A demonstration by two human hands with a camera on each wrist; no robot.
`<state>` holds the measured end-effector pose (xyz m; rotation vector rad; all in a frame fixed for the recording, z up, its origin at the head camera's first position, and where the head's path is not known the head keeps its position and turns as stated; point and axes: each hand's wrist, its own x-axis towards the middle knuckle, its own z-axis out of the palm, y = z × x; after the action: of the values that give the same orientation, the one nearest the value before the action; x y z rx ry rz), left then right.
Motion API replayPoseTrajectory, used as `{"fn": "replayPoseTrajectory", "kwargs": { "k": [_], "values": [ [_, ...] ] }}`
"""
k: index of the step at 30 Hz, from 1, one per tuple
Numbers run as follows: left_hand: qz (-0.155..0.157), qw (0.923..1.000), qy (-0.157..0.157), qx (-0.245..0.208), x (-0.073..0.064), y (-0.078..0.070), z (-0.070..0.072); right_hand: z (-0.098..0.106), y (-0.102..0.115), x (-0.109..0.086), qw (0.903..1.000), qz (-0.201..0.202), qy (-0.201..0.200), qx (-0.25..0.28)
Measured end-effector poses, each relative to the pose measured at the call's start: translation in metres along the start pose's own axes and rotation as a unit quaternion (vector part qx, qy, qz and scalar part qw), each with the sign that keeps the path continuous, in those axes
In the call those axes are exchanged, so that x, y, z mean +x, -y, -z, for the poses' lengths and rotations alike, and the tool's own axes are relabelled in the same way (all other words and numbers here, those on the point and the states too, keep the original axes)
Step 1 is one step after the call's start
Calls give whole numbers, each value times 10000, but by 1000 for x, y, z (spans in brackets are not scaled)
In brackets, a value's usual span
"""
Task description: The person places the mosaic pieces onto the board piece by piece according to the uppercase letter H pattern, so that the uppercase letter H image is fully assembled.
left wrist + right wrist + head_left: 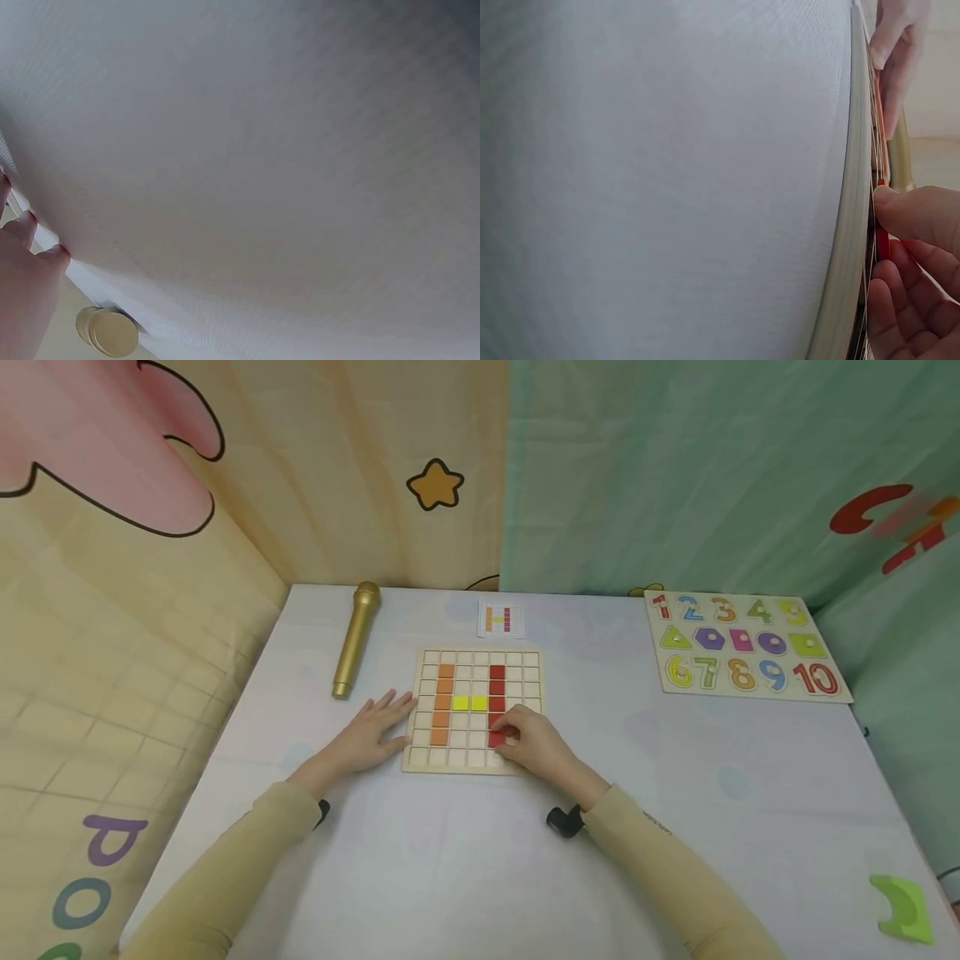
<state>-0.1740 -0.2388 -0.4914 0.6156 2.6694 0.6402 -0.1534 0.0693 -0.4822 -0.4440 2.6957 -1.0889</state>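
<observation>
A wooden grid board [460, 757] lies on the table with a column of orange tiles [441, 719], a column of red tiles [497, 685] and two yellow tiles [479, 702] joining them. My right hand [542, 745] pinches a red tile [883, 244] between thumb and fingers at the lower end of the red column, right at the grid surface. With fingers spread, my left hand [363, 735] rests flat at the board's left edge. Above the board lies a small card [501, 619] printed with the same H pattern.
A gold microphone [352, 647] lies left of the board. At the back right is a puzzle board [723, 654] of numbers and shapes. A green block [907, 910] sits near the right front corner. Curtains hang behind the table.
</observation>
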Motion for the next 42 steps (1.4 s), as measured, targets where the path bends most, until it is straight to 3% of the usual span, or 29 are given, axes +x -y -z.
{"fn": "replayPoseTrajectory", "kwargs": {
  "k": [26, 37, 42],
  "values": [
    [-59, 10000, 11, 0, 4, 1, -2, -1, -8, -1, 9997, 173, -141, 50],
    [-82, 10000, -36, -22, 5, 0, -2, 2, -14, -3, 9989, 144, -239, 385],
    [-61, 10000, 10, -69, 5, -1, -4, 11, -15, -11, 9957, -194, -196, 882]
  ]
}}
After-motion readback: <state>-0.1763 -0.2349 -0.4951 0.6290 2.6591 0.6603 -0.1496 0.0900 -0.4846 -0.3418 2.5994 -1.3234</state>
